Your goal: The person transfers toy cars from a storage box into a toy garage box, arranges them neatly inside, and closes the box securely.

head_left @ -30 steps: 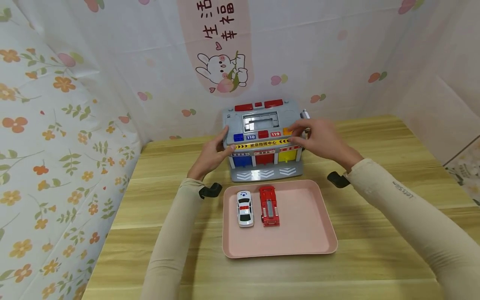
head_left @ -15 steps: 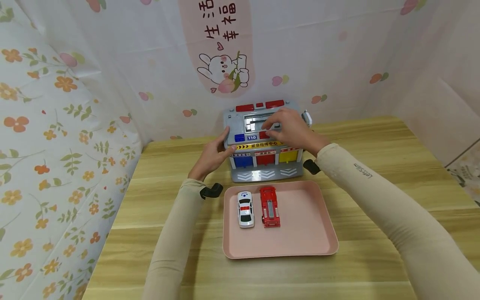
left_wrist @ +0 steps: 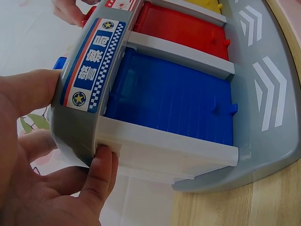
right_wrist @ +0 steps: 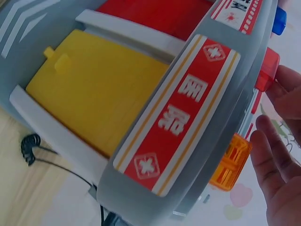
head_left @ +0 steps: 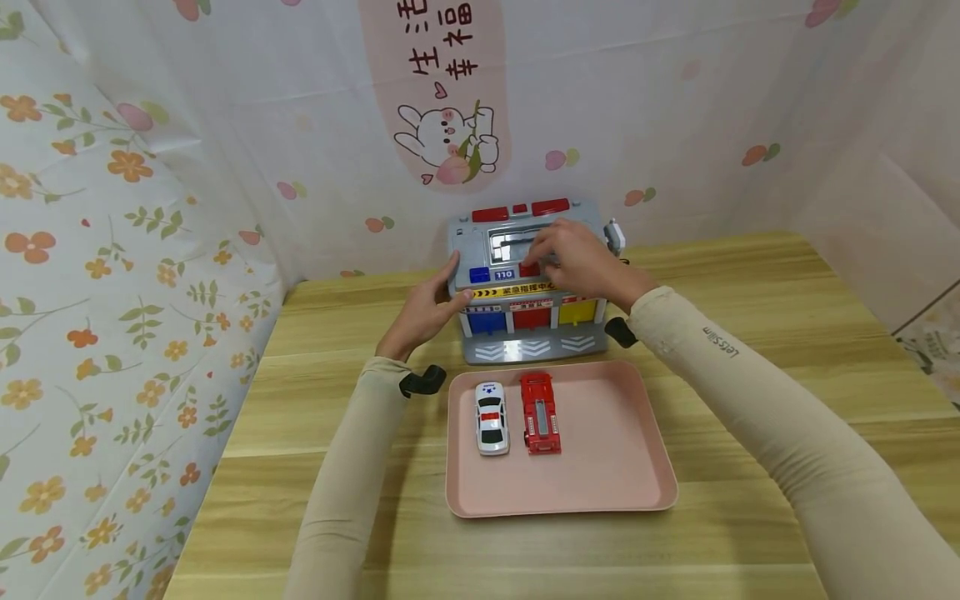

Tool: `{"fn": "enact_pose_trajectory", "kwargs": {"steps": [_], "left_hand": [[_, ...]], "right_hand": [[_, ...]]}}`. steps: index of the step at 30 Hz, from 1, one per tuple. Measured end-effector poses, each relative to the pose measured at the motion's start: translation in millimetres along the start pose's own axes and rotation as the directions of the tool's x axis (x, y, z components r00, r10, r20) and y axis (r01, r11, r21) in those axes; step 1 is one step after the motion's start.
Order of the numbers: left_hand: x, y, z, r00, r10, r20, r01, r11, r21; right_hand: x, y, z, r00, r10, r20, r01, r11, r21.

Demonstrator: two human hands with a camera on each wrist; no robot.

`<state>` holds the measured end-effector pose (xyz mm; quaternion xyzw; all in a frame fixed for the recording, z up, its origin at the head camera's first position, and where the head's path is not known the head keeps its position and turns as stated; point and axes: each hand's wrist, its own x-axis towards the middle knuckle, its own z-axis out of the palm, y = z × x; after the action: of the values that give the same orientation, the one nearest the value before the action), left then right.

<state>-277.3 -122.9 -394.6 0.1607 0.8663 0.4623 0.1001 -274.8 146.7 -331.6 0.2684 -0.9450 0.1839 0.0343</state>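
A grey toy rescue station (head_left: 480, 350) with blue, red and yellow garage doors stands against the back cloth. My left hand (head_left: 423, 315) grips its left end; in the left wrist view the thumb lies along the roof edge and the fingers curl under it. My right hand (head_left: 583, 260) is over the front of the roof, its fingertips touching the red button (right_wrist: 269, 69). Its other digits are relaxed beside the orange button (right_wrist: 230, 162). A blue button (head_left: 478, 275) shows to the left.
In front of the station sits a pink tray (head_left: 615, 450) holding a white toy police car (head_left: 491, 417) and a red toy fire truck (head_left: 540, 412). A coiled black cord (right_wrist: 30, 146) hangs at the station's right end. Floral cloth (head_left: 127, 358) lines the left side.
My right hand has moved left along the roof, from the orange button to the red one, and its fingertips have come down onto it. The left hand keeps its place.
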Motion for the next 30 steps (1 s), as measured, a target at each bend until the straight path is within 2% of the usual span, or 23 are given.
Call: {"fn": "enact_pose_trajectory", "kwargs": {"steps": [5, 11, 16, 20, 25, 30], "left_hand": [[0.8, 0.7, -0.3, 1.000, -0.009, 0.001, 0.009, 1.000, -0.008], [1.8, -1.8, -1.2, 1.000, 0.018, -0.010, -0.018, 0.999, -0.037], [4.2, -3.3, -3.7, 1.000, 0.012, -0.007, -0.013, 0.993, -0.115], [8.2, -2.6, -5.9, 1.000, -0.007, 0.013, 0.009, 0.979, -0.206], [13.8, -3.0, -7.4, 0.999, -0.009, 0.032, 0.017, 0.964, -0.264], [20.8, -5.7, -8.9, 0.999, -0.006, 0.038, 0.020, 0.931, -0.363]], "right_hand": [[1.6, 2, -1, 1.000, -0.020, 0.019, 0.021, 1.000, -0.004], [1.7, 2, -2, 0.999, -0.038, 0.033, 0.037, 0.999, 0.016], [-0.6, 1, -1, 0.998, -0.015, 0.064, 0.013, 0.999, 0.033], [-0.5, 1, -2, 0.998, -0.033, 0.056, 0.032, 0.999, 0.015], [-1.2, 0, -2, 0.998, -0.022, 0.056, 0.021, 1.000, 0.014], [-3.0, -1, 0, 0.998, -0.011, 0.058, 0.009, 1.000, 0.022]]}}
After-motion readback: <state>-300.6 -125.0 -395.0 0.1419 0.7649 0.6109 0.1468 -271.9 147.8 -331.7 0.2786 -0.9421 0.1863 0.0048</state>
